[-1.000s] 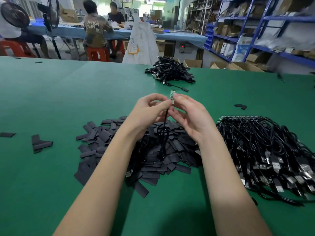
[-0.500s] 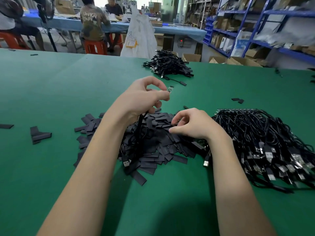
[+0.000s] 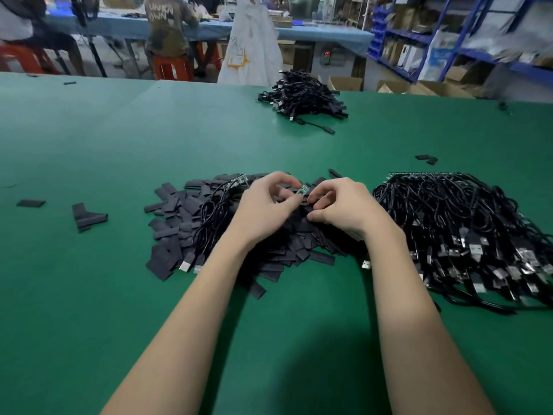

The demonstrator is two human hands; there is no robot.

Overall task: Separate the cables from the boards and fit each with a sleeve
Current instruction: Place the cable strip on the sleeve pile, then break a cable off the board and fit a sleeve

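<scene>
Both hands now meet over the sleeve pile (image 3: 239, 235), left hand (image 3: 263, 205) pinching the light, fragile board (image 3: 303, 189) by its edges, right hand (image 3: 341, 208) pinching a limp sleeve.

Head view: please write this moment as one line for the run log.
left hand: pinches small board | right hand: fingers curled at sleeve pile, hold unclear | unprocessed cables: right | finished pile: far

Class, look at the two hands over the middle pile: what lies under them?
Under the left hand and right hand lies the pile of black sleeves, with loose cables across it. Whatever sits directly beneath the palms is covered.
</scene>
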